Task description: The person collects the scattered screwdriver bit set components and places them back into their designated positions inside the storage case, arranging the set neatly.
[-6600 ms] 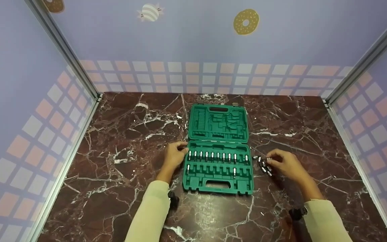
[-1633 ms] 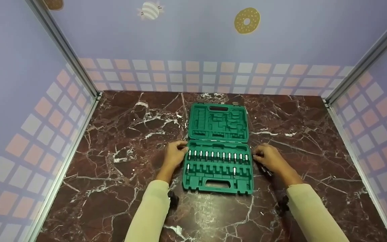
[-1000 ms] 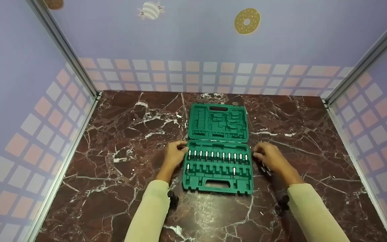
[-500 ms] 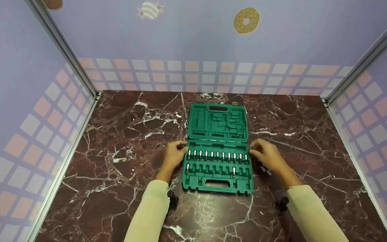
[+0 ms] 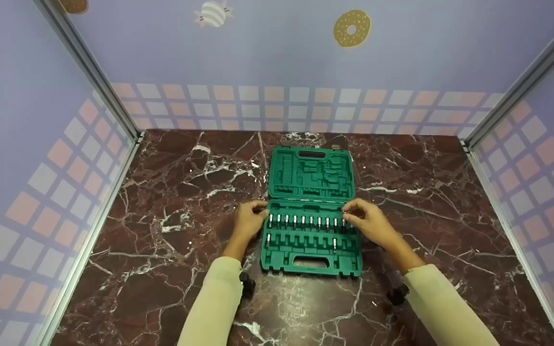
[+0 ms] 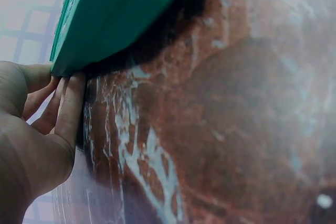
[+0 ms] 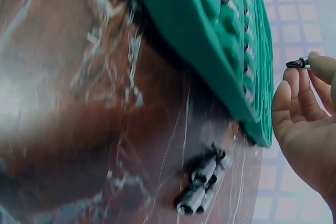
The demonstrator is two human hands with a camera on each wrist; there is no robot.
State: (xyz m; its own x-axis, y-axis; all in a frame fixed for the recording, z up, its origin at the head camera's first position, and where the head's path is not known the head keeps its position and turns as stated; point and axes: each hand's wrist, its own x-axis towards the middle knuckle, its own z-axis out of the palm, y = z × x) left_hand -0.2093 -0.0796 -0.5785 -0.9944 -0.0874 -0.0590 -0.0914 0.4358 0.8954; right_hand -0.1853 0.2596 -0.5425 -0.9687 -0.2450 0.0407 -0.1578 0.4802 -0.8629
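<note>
A green socket case (image 5: pixel 311 250) lies unfolded on the table, its lid (image 5: pixel 313 173) flat at the back. Upright bit sockets (image 5: pixel 303 221) fill most of its upper row; the lower row holds two (image 5: pixel 334 245). My left hand (image 5: pixel 249 220) holds the case's left edge between thumb and fingers, also seen in the left wrist view. My right hand (image 5: pixel 371 223) is over the right end of the upper row. Between thumb and fingertips it pinches a bit socket (image 7: pixel 297 63) with a dark cross-shaped tip, clear of the case in the right wrist view.
Several loose bit sockets (image 7: pixel 202 182) lie in a pile on the dark marble table (image 5: pixel 185 288), right of the case; in the head view my right hand and arm cover them. Patterned purple panels (image 5: pixel 277 53) enclose the table at the back and both sides.
Over the last seconds, another bit socket appeared in the upper row. My right hand then returned to the loose pile and has moved left over the case with a bit socket. My left hand stayed put.
</note>
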